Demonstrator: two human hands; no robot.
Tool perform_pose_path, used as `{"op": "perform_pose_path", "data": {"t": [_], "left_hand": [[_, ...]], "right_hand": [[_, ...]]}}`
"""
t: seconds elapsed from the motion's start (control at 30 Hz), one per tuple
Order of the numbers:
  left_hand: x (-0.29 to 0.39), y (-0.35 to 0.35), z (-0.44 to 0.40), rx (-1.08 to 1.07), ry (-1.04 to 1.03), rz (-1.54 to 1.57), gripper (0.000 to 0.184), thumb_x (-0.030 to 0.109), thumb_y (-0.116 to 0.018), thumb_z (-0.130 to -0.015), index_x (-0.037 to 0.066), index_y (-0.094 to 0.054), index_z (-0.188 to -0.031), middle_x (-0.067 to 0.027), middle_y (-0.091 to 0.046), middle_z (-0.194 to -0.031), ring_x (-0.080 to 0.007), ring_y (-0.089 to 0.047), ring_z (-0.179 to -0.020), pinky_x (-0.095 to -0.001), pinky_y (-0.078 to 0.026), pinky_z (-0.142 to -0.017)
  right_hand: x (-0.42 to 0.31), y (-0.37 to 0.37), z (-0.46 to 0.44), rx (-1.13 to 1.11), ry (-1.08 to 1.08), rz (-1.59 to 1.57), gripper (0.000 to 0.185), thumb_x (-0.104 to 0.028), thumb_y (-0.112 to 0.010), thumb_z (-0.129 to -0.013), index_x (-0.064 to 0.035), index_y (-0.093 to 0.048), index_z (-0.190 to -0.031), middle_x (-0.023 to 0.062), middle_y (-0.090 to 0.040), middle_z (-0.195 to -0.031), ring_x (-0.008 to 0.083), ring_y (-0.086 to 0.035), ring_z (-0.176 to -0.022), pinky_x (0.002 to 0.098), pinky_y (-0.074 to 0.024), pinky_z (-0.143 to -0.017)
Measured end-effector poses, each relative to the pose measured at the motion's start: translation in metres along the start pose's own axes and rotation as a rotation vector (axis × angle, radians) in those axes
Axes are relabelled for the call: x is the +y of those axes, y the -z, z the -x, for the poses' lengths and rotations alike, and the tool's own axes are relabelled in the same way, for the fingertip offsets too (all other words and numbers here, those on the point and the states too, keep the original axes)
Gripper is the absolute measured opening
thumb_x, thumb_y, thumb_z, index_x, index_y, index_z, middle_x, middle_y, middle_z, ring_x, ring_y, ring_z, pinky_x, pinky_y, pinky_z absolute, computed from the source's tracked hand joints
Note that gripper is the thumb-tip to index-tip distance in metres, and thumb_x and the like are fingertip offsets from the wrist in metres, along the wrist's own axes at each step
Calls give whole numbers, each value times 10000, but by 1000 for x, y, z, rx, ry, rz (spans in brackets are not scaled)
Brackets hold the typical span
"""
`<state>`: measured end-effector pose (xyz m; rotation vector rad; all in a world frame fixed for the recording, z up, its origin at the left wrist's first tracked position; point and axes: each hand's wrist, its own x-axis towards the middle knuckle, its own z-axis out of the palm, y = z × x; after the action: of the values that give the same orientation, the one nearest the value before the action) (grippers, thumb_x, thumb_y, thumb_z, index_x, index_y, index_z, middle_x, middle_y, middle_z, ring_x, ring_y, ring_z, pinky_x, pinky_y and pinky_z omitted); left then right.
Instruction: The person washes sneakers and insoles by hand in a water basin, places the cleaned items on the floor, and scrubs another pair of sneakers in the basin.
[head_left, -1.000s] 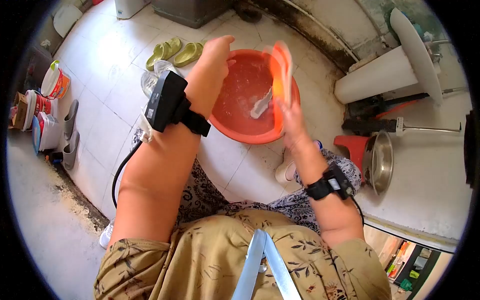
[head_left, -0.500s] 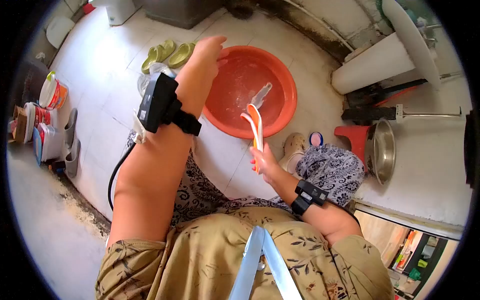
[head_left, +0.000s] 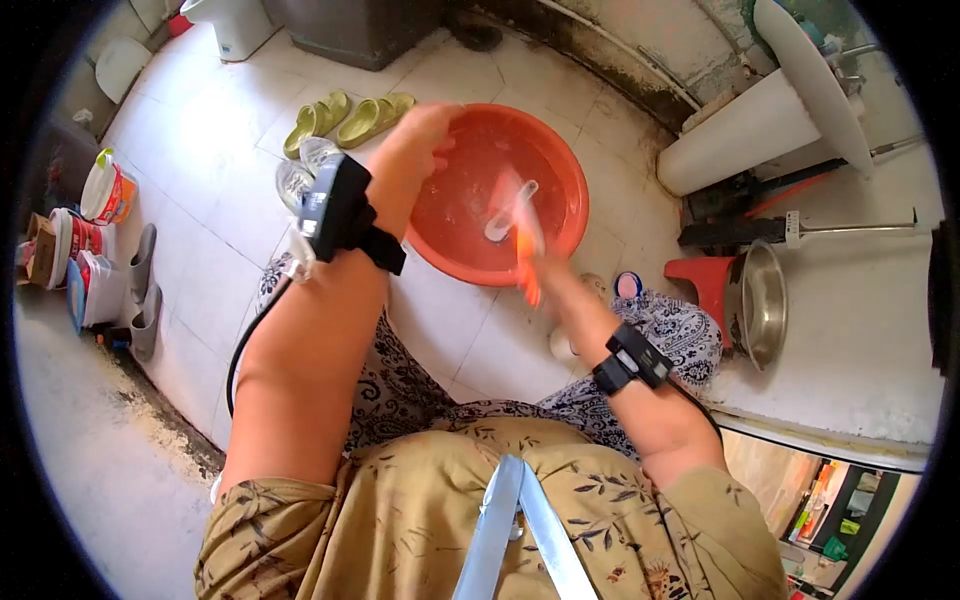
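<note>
Step in hand, as judged: the right hand (head_left: 558, 287) is working an orange-and-white item (head_left: 525, 258) over the near rim of a red basin (head_left: 577, 190), which stands on the tiled floor (head_left: 440, 312) in front of the person and appears to hold water. Item is motion-blurred; its exact kind cannot be told. Right fingers: closed around its near end, far part over the basin's interior. Whether its tip touches the water is not clear.

Left hand (head_left: 415, 130): at the basin's left edge, fingers bent down toward the inside. Cannot tell whether they grip the rim or hang free; no held object visible. A pale, spoon-like piece (head_left: 498, 226) lies in the basin just beyond the orange-and-white item, partly overlapped by the blur.

Next move, in my judgement: calls for a firm right-hand grip, since the item may be wet and slick, and for clearance from the pale piece.

Change against the frame half a second ago: right hand was then nearer the body, below the rim, with the item sharply outlined; now it is farther forward. The shoe beside the basin, plain then, is now mostly hidden by the right forearm. Left hand: same side of the basin.
</note>
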<state>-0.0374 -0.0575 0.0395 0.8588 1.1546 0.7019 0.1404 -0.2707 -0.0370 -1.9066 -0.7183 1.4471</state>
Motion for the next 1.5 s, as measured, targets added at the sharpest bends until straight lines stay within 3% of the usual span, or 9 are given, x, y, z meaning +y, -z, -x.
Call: {"op": "perform_pose_path", "data": {"t": [0.2, 0.27, 0.5, 0.57, 0.77, 0.87, 1.13, 1.2, 1.5], "left_hand": [[-17, -15, 6, -44, -132, -470, 465, 293, -601, -813, 39, -520, -1193, -123, -553, -1139, -237, -517, -1019, -360, -418, -834], [-26, -19, 3, -57, -151, -495, 480, 294, -601, -814, 19, -510, -1196, -127, -567, -1112, -226, -529, -1000, -333, -428, -812], [-52, -36, -1, -21, -70, -329, 483, 282, -591, -819, 5, -483, -1201, -123, -578, -1052, -204, -558, -905, -326, -457, -732], [-66, -44, -2, 71, -62, -278, 529, 266, -602, -798, -17, -448, -1217, -144, -546, -1087, -221, -544, -929, -345, -449, -721], [-139, -44, 4, 133, -54, 20, 225, 210, -600, -766, -15, -597, -748, -29, -531, -655, -148, -480, -580, -337, -389, -528], [-166, -39, -12, 318, -17, -12, 446, 279, -590, -798, -53, -507, -1084, -98, -565, -901, -166, -532, -768, -319, -444, -634], [-142, -40, 10, 204, 17, 205, 508, 358, -586, -829, -23, -469, -1142, -97, -557, -940, -181, -536, -794, -330, -455, -664], [-135, -40, 16, 172, 35, 190, 601, 372, -597, -811, -47, -419, -1203, -110, -549, -972, -172, -535, -793, -323, -454, -657], [-142, -38, 34, 40, 282, 172, 601, 412, -554, -842, -54, -435, -1203, -185, -541, -1081, -293, -553, -972, -452, -470, -772]], "right_hand": [[-9, 13, -17, 13, -33, -105, 365, -227, -520, -866, -115, -429, -1202, 10, -509, -821, 117, -514, -637, 264, -436, -458], [-57, 20, -17, 170, 511, -122, 404, -228, -520, -875, -63, -402, -1225, 41, -528, -942, 128, -539, -747, 269, -478, -542], [-91, 18, -18, 478, 998, 118, 369, -155, -475, -890, -53, -399, -1236, 55, -526, -950, 123, -517, -764, 283, -457, -592], [26, 9, -74, 187, 378, 139, 428, -161, -465, -871, -95, -376, -1284, 45, -531, -869, 93, -480, -683, 271, -413, -527], [6, -9, 8, 90, 131, -81, 503, -223, -519, -856, -139, -334, -1316, 29, -508, -881, 120, -492, -623, 263, -400, -441], [-32, 8, -26, 144, 420, -114, 440, -247, -508, -886, -121, -360, -1281, 24, -501, -907, 100, -488, -640, 222, -423, -471], [-84, 16, -7, 587, 1261, 336, 445, -164, -493, -893, -24, -346, -1289, 73, -531, -999, 128, -536, -807, 252, -459, -634], [-4, 6, -27, 77, 48, -155, 336, -107, -508, -840, -9, -460, -1158, 118, -595, -985, 202, -580, -803, 347, -464, -667], [-2, -1, 5, -65, 48, -426, 417, -445, -461, -896, -100, -480, -1129, 79, -578, -916, 195, -580, -692, 301, -468, -514]]}}
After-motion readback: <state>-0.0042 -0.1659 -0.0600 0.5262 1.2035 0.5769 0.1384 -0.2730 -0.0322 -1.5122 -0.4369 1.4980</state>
